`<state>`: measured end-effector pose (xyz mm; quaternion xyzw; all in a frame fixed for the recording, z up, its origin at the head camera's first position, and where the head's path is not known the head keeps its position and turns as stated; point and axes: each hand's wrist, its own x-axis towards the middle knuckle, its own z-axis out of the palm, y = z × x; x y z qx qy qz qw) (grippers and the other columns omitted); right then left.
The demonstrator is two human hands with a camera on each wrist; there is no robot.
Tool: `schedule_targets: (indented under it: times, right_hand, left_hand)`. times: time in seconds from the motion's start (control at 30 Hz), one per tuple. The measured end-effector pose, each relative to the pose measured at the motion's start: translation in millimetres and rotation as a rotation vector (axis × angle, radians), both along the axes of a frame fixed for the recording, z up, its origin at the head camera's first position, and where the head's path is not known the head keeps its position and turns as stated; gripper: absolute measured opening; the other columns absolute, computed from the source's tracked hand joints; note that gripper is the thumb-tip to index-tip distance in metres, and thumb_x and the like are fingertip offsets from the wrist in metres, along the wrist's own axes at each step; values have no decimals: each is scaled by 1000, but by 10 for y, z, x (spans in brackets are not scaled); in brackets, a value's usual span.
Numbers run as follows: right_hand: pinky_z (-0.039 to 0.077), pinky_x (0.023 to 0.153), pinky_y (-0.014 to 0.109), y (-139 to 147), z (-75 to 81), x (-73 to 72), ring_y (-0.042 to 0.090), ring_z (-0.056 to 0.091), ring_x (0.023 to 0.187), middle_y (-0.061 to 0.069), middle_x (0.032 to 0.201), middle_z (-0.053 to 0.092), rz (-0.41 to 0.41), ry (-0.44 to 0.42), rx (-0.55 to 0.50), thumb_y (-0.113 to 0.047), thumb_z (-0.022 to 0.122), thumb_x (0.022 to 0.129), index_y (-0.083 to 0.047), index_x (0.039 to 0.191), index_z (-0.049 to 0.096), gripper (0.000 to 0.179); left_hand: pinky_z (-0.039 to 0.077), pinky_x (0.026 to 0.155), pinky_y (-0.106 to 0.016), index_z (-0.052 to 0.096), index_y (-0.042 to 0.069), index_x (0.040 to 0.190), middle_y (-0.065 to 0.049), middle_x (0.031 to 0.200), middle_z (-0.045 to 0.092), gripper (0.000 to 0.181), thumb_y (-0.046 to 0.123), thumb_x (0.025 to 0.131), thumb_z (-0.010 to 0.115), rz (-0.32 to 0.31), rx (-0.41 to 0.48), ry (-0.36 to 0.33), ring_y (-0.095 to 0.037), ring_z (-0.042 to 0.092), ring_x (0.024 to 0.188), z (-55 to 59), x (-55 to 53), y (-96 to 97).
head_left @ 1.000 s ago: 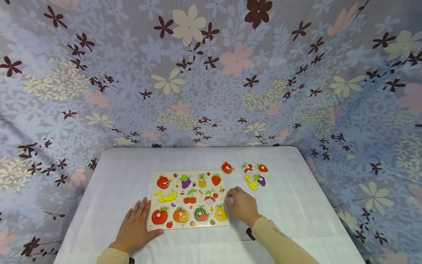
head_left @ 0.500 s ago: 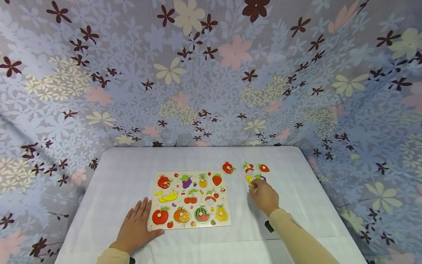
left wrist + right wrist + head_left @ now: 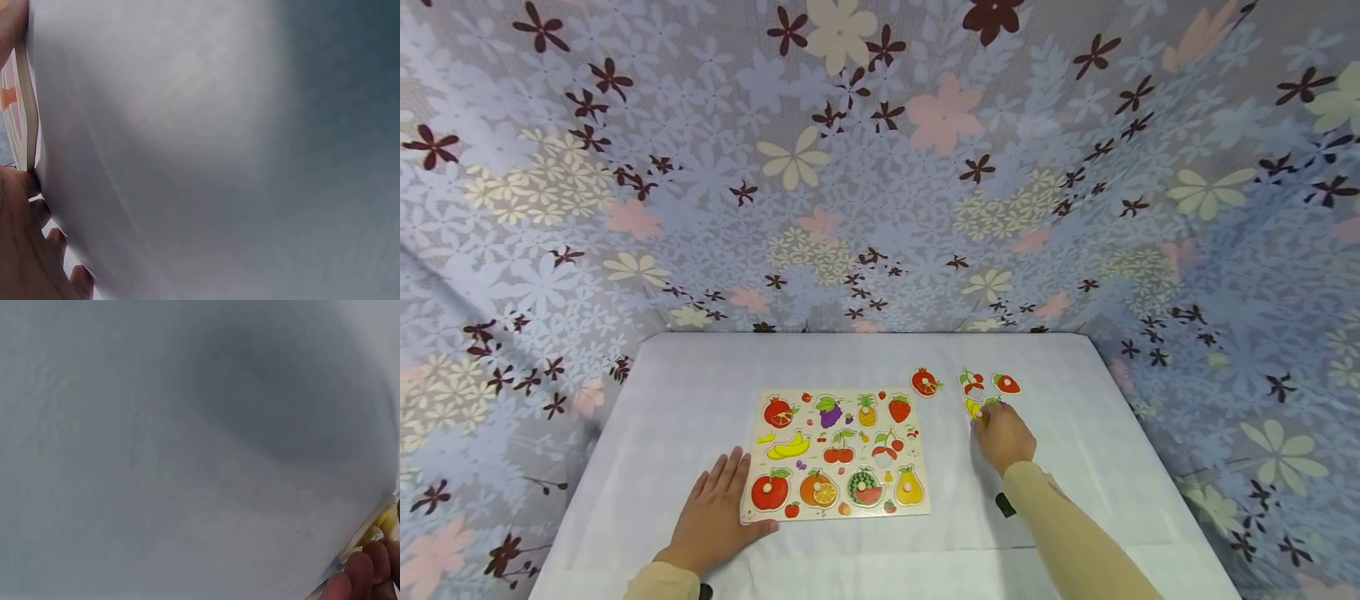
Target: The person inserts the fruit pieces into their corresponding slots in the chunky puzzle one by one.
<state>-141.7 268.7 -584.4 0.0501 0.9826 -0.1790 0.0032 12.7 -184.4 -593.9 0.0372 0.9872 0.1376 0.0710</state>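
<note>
A wooden fruit puzzle board (image 3: 842, 460) lies on the white-covered table in the head view. Along its left edge my left hand (image 3: 713, 512) rests flat with fingers spread, the thumb at the lower corner. In the left wrist view, thumb and fingers sit around the board's edge (image 3: 26, 106). To the right of the board, my right hand (image 3: 1006, 437) pinches at a yellow banana puzzle piece (image 3: 973, 407), partly covered by the fingers. A pale knob (image 3: 375, 534) on that piece shows beside the curled fingertips in the right wrist view. A grape piece (image 3: 992, 402) is mostly hidden behind this hand.
Beyond the right hand lie a pomegranate piece (image 3: 926, 382), a cherry piece (image 3: 972, 383) and a strawberry piece (image 3: 1007, 383). Knobbed apple (image 3: 770, 490), orange (image 3: 818, 489), watermelon (image 3: 865, 487) and pear (image 3: 909, 485) pieces sit in the board's near row. Flowered cloth (image 3: 880, 208) surrounds the table.
My right hand has left the board's right edge and moved right and away to the banana piece, its fingers closing in at the knob. The left hand stays at the board.
</note>
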Motion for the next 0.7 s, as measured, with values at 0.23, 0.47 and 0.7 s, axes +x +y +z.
schedule_targets:
  times: [0.23, 0.47, 0.7]
  right_hand:
    - [55, 67, 53, -8, -40, -11, 26, 64, 86, 9, 100, 65, -6, 17, 16, -21, 72, 92, -7, 110, 73, 24]
    - [56, 75, 54, -47, -12, 24, 30, 62, 102, 11, 110, 64, 22, 54, 31, -22, 73, 90, -11, 106, 75, 19]
    - [56, 80, 51, -77, -11, 88, 27, 65, 96, 7, 107, 68, 100, 19, 31, -24, 74, 91, -12, 104, 74, 17]
  left_hand:
    - [17, 116, -61, 28, -3, 155, -20, 161, 24, 122, 76, 71, 70, -10, -12, 24, -42, 22, 146, 12, -10, -6]
    - [15, 116, -61, 27, -2, 155, -20, 161, 23, 122, 78, 72, 68, -12, -16, 4, -42, 21, 146, 53, -11, -3]
    - [17, 116, -61, 29, -3, 154, -21, 161, 24, 121, 76, 72, 69, -15, -9, -2, -43, 22, 145, 90, 3, -6]
